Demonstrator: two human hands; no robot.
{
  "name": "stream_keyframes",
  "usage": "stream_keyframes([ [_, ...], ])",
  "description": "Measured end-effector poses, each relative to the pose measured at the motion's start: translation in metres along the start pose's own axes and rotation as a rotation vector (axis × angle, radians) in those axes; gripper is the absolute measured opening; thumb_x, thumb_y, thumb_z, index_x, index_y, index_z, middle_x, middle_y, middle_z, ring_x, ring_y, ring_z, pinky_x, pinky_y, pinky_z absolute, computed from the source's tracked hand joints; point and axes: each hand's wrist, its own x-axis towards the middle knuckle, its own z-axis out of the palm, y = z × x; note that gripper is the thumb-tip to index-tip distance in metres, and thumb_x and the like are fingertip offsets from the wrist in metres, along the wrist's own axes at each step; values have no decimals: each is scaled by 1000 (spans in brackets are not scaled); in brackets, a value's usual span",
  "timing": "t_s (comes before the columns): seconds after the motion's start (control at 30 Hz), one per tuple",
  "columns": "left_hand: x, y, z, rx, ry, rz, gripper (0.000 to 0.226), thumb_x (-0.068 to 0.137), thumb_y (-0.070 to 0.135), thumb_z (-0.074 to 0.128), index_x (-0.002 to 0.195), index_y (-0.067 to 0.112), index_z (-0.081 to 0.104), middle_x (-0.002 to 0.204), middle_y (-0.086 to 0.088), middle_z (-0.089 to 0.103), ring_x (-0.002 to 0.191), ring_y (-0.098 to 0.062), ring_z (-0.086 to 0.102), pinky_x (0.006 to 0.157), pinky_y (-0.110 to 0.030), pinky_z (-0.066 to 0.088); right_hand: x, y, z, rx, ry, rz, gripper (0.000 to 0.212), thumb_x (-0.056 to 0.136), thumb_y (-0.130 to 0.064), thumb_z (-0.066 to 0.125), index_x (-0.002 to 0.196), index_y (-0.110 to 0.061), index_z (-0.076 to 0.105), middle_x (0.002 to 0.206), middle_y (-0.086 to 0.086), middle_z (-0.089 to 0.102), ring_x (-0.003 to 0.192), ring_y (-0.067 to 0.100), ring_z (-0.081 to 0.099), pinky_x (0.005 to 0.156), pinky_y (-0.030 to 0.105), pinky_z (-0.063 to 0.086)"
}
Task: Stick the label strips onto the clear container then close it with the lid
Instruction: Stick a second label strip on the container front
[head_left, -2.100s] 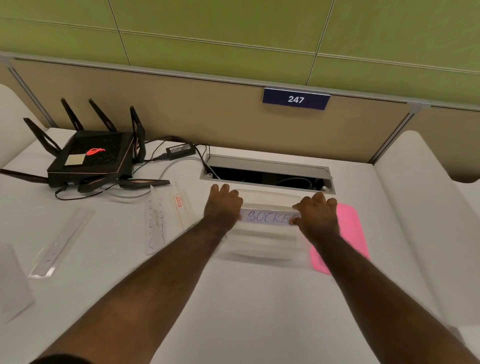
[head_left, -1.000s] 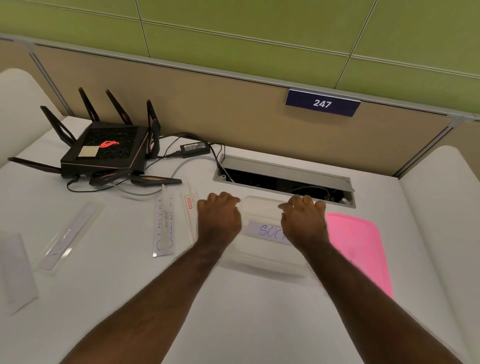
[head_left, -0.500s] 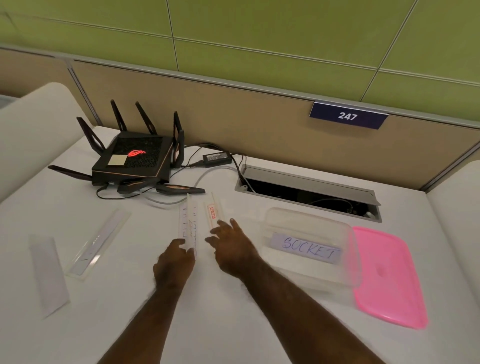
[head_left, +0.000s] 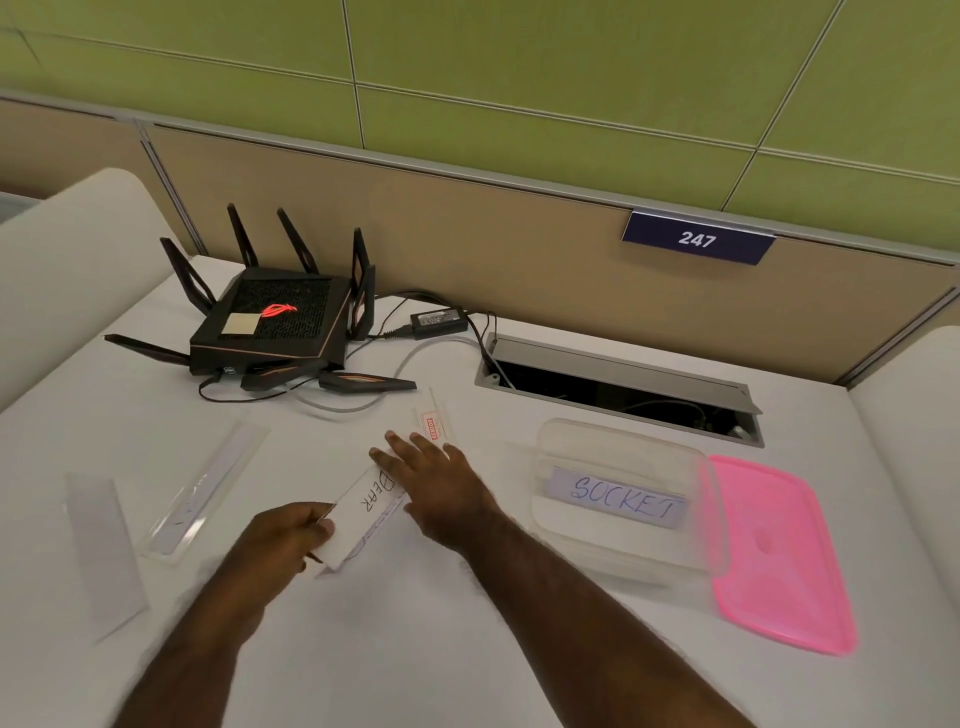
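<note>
Pinching one end of a handwritten label strip (head_left: 363, 512) mid-desk, the left hand (head_left: 283, 538) lifts it; the right hand (head_left: 441, 486), fingers spread and empty, rests across its far end.

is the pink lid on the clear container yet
No, the pink lid lies flat on the table to the right of the open clear container, which bears a SOCKET label.
</note>
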Motion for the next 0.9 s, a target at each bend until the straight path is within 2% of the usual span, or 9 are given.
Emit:
stream_keyframes([
  [0.1,-8,6,-24,-58,-137,-33,24,94,6,53,102,12,75,92,-10,75,84,-23,62,75,-35,43,-1,13,-13,-26,24,6,80,87,-19,66,151,-28,20,161,-1,21,146,25,20,111,49,27],
  [0.2,-9,8,-37,-133,-187,-45,26,95,4,50,108,6,72,105,-17,75,97,-32,63,86,-43,45,-8,26,-31,-1,86,-8,75,84,-21,70,148,-25,31,153,-1,38,142,22,30,108,46,32],
  [0.3,-6,15,-33,-134,-182,-24,27,96,6,49,108,9,73,106,-12,76,96,-29,66,82,-40,50,-24,42,-51,51,131,-19,71,75,-24,79,139,-22,46,140,2,54,130,23,45,102,45,41],
  [0.43,3,30,-8,139,-91,200,25,92,30,62,116,33,67,116,8,68,102,-17,63,79,-30,52,-62,73,-77,103,46,93,66,81,-42,71,141,-30,44,143,-4,52,129,17,46,103,37,37],
  [0.53,12,42,20,562,-87,473,62,75,45,77,130,42,50,111,15,53,90,-6,55,65,-15,46,-96,102,-100,140,3,227,64,84,-49,64,142,-36,41,147,-10,47,133,13,40,108,35,34],
  [0.57,15,46,32,655,-91,552,66,74,48,77,133,40,49,110,16,52,88,-5,53,64,-14,44,-108,112,-108,145,1,265,64,84,-49,65,142,-37,41,147,-11,47,133,11,40,108,33,33],
  [0.63,24,53,57,743,-104,653,63,78,53,70,136,38,48,118,14,54,90,-5,50,74,-19,45,-131,129,-120,143,-7,334,63,82,-49,68,140,-38,45,145,-12,49,132,9,41,108,30,33],
  [0.73,35,64,92,796,-131,721,55,82,58,61,133,41,51,128,15,55,110,-9,48,92,-30,43,-163,148,-132,141,-26,425,60,79,-52,69,135,-39,51,141,-12,53,133,8,40,109,31,33],
  [0.9,42,78,148,890,-142,808,50,82,61,57,126,37,59,119,15,56,108,-11,49,86,-31,41,-205,168,-135,99,-4,557,55,77,-55,69,128,-40,57,136,-12,56,131,11,41,106,36,34],
])
